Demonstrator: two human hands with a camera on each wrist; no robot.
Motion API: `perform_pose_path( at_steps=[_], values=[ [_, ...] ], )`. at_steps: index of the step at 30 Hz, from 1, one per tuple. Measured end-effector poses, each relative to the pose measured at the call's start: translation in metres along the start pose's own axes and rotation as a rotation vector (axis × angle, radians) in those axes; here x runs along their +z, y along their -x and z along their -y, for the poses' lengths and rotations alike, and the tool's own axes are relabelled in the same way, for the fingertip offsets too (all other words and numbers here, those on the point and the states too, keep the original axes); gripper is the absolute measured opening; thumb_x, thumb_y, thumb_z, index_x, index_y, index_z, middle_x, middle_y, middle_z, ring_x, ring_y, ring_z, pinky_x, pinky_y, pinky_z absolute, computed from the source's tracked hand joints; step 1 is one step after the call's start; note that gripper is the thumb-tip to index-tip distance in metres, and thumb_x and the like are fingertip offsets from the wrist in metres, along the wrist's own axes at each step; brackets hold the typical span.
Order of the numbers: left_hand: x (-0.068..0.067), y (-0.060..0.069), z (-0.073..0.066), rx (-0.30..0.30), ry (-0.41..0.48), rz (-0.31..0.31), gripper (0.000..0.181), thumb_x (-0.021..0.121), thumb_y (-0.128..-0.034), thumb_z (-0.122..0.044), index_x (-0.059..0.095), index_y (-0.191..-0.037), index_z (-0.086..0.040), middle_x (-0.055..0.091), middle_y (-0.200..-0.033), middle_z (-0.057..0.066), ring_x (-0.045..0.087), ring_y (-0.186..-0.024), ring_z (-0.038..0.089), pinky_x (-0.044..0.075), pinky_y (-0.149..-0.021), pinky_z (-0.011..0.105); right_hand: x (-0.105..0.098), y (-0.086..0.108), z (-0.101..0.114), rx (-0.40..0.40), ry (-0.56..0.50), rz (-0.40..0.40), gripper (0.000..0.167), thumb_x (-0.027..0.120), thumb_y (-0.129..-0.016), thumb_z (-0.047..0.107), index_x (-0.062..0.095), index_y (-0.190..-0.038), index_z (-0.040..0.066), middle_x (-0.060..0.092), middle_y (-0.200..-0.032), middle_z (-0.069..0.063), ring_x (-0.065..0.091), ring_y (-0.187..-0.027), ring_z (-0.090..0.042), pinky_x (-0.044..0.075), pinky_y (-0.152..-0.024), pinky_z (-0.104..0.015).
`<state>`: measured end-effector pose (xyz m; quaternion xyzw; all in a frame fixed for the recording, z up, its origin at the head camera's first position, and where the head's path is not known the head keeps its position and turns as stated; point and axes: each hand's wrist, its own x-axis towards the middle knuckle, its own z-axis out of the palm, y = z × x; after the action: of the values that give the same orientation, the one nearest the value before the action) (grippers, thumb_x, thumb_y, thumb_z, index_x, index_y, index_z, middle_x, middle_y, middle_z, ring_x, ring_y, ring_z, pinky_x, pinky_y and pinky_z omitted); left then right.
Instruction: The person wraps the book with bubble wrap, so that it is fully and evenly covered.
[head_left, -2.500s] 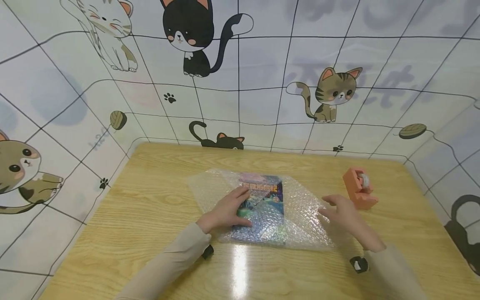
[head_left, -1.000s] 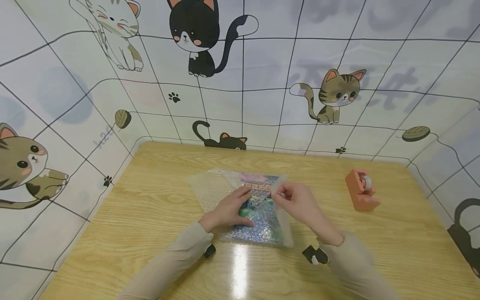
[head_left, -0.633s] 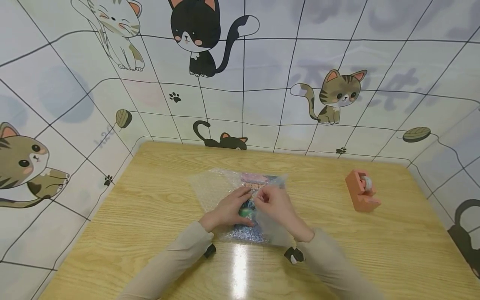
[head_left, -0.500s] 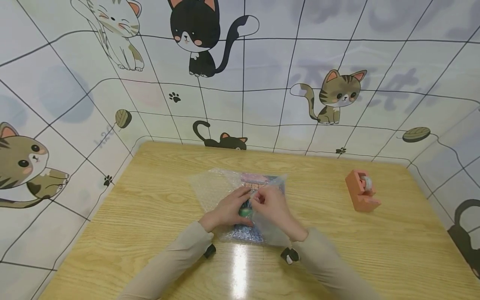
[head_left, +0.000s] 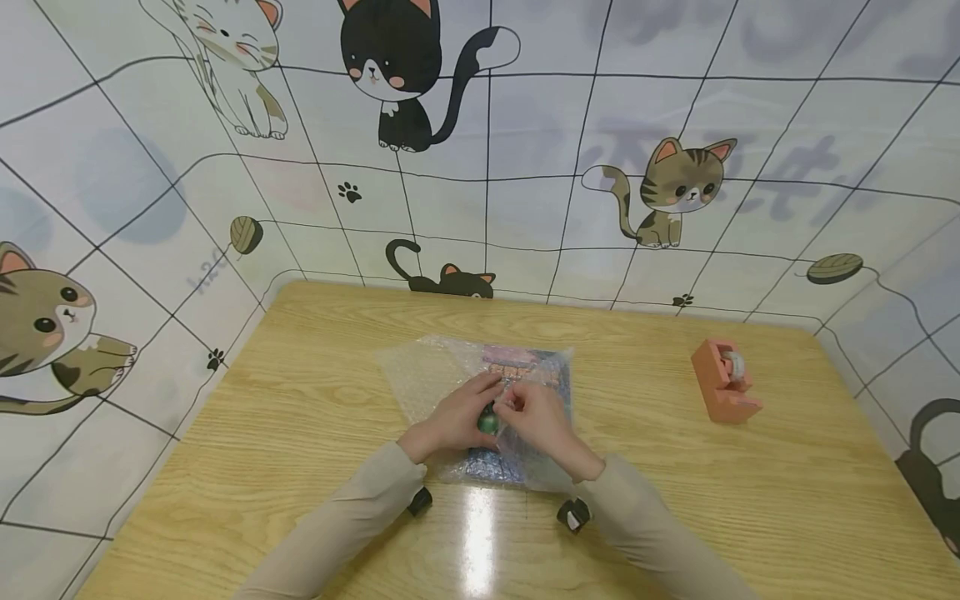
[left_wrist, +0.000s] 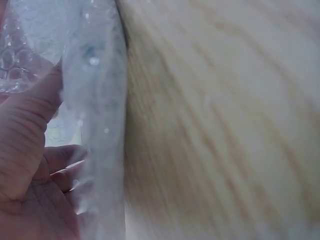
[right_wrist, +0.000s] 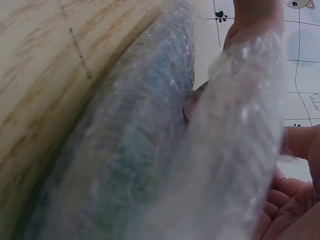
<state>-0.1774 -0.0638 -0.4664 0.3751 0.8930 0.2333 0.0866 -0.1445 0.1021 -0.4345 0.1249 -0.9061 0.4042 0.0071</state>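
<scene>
A flat item with a colorful printed cover (head_left: 491,467), book-like in shape, lies under clear bubble wrap (head_left: 412,375) on the table. My left hand (head_left: 452,421) rests on the wrapped item with its fingers spread and thumb out. The left wrist view shows the thumb against the rounded edge of the wrap (left_wrist: 102,110). My right hand (head_left: 536,418) pinches the edge of the right-hand flap, which it holds over the cover close to the left fingers. In the right wrist view the raised flap (right_wrist: 235,130) stands between the camera and the fingers. Both hands hide much of the cover.
An orange tape dispenser (head_left: 723,383) with a roll of clear tape stands on the wooden table (head_left: 315,375) to the right. A cat-patterned sheet (head_left: 525,208) rises behind the table and along its sides.
My right hand has taken the right side of the bubble wrap and carried it leftward over the cover; lately it has shifted slightly further left and down. The left hand has stayed put.
</scene>
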Motion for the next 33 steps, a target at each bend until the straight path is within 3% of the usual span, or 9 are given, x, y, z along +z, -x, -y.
perform_pose_path(
  at_steps=[11, 14, 19, 25, 28, 33],
  values=[
    [0.002, 0.000, 0.003, 0.048, 0.009, -0.030, 0.084, 0.081, -0.0726, -0.024, 0.038, -0.140, 0.002, 0.032, -0.146, 0.024, 0.026, -0.135, 0.040, 0.028, -0.108, 0.050, 0.005, 0.001, -0.010, -0.001, -0.077, 0.053, 0.016, 0.067, -0.083, 0.008, 0.061, -0.069, 0.005, 0.049, -0.054, 0.006, 0.035, -0.044, -0.002, 0.028, -0.041, -0.018],
    [0.003, -0.001, 0.004, 0.064, 0.004, -0.037, 0.080, 0.081, -0.0727, -0.026, 0.042, -0.138, -0.002, 0.033, -0.145, 0.024, 0.026, -0.135, 0.041, 0.028, -0.108, 0.051, 0.006, 0.000, -0.013, -0.006, -0.089, 0.068, 0.014, 0.067, -0.083, 0.009, 0.063, -0.071, 0.004, 0.058, -0.060, 0.003, 0.046, -0.049, -0.004, 0.036, -0.043, -0.019],
    [0.003, 0.000, 0.005, 0.060, 0.021, -0.037, 0.064, 0.080, -0.0742, -0.026, 0.054, -0.129, -0.004, 0.030, -0.147, 0.024, 0.025, -0.136, 0.041, 0.027, -0.108, 0.053, 0.005, 0.002, -0.016, -0.027, -0.100, 0.127, 0.012, 0.067, -0.085, 0.011, 0.069, -0.084, 0.000, 0.069, -0.079, -0.009, 0.066, -0.070, -0.018, 0.053, -0.060, -0.023],
    [-0.003, 0.000, 0.008, 0.077, 0.032, -0.028, 0.056, 0.078, -0.0744, -0.026, 0.059, -0.124, -0.007, 0.032, -0.146, 0.023, 0.027, -0.135, 0.040, 0.027, -0.108, 0.052, 0.000, 0.009, -0.018, -0.069, -0.211, 0.262, 0.030, 0.069, -0.085, 0.016, 0.065, -0.104, -0.006, 0.069, -0.096, -0.017, 0.068, -0.084, -0.025, 0.055, -0.072, -0.025],
    [-0.008, -0.001, 0.011, 0.076, 0.039, 0.028, 0.062, 0.081, -0.0703, -0.025, 0.059, -0.126, -0.009, 0.030, -0.148, 0.021, 0.026, -0.136, 0.038, 0.028, -0.108, 0.051, -0.004, 0.013, -0.020, -0.133, -0.259, 0.326, 0.033, 0.065, -0.087, 0.013, 0.062, -0.111, -0.009, 0.067, -0.104, -0.021, 0.067, -0.092, -0.029, 0.054, -0.078, -0.026],
    [-0.019, -0.004, 0.015, 0.057, 0.100, 0.226, 0.089, 0.088, -0.0609, -0.033, 0.048, -0.138, -0.012, 0.014, -0.155, 0.015, 0.009, -0.142, 0.032, 0.019, -0.112, 0.050, -0.009, 0.015, -0.028, -0.204, -0.313, 0.391, 0.030, 0.055, -0.089, -0.002, 0.056, -0.116, -0.016, 0.062, -0.111, -0.027, 0.062, -0.101, -0.037, 0.053, -0.083, -0.029]
  ],
)
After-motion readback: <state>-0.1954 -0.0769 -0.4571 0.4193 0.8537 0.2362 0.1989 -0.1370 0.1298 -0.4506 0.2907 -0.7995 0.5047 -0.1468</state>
